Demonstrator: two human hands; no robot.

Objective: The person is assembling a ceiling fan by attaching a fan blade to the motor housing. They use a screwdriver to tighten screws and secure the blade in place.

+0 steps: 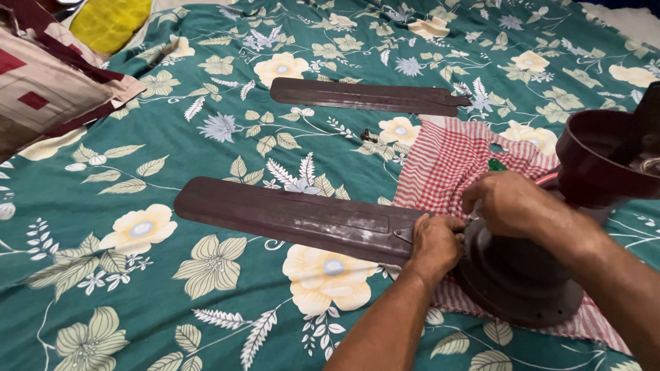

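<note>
Hands meet at the joint where a dark brown fan blade (295,218) reaches the round brown fan motor housing (519,275). The left hand (433,246) presses down on the blade's metal bracket end, its fingers curled close over it and touching the housing's rim. The right hand (505,204) sits just above and to the right, its fingers pinched narrow on something small at the housing's edge; what they hold is hidden by the knuckles. A green bit (496,165) shows just beyond the right hand, too small to tell.

The blade lies flat on the bed, running leftward from the hands, its long edges parallel to the near side of the floral green bedsheet (137,288). The housing rests on a red and white checked cloth (450,161), whose far edge lies just short of a second fan blade (368,96). That second blade lies flat farther up the bed, well apart from the hands, its bracket end pointing right. A dark brown cup-shaped cover (601,161) stands at the right edge of view, just beside the right forearm and partly over the housing.

Open sheet spreads to the left and near side of the first blade, and between the two blades. A patterned pillow (48,89) and a yellow cushion (110,20) crowd the far left corner.
</note>
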